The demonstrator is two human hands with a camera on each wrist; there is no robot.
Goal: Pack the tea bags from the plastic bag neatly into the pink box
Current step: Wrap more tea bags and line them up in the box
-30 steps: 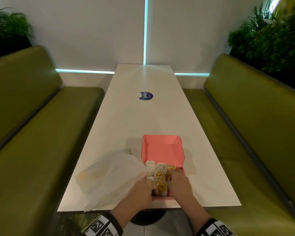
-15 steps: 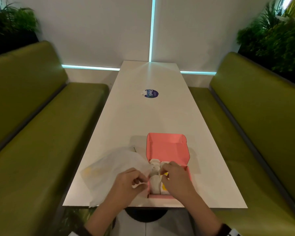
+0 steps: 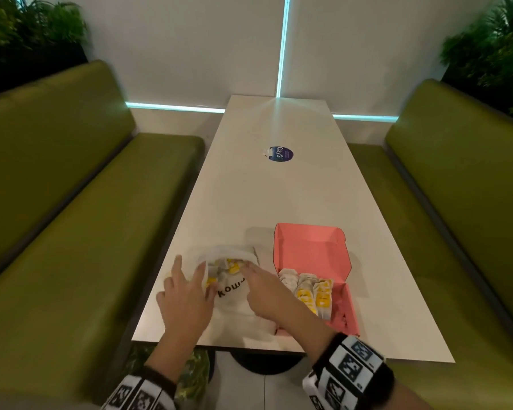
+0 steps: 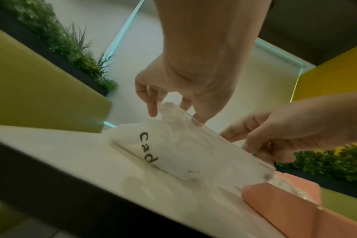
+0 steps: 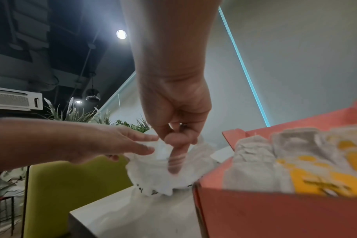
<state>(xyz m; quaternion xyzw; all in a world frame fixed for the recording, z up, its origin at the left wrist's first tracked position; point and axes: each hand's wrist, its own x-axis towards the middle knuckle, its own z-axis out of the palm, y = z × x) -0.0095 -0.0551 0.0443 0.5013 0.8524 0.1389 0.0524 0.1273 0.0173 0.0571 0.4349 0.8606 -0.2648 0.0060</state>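
Note:
The pink box (image 3: 308,247) lies open near the table's front edge, with rows of yellow-and-white tea bags (image 3: 308,294) in its left part. To its left lies the white plastic bag (image 3: 234,297), mouth facing away, with more tea bags (image 3: 230,266) showing inside. My left hand (image 3: 190,270) touches the mouth's left rim with spread, straight fingers. My right hand (image 3: 249,270) is at the right rim. In the right wrist view its index finger (image 5: 175,157) reaches down inside the bag (image 5: 153,177) and the other fingers curl at the rim.
The long white table (image 3: 279,187) carries a round blue sticker (image 3: 278,154) farther back. Green benches (image 3: 71,232) run along both sides. The table's front edge lies just under my wrists.
Both hands have left the pink box and moved left to the plastic bag, whose mouth now gapes. My head has turned, so the box sits further right.

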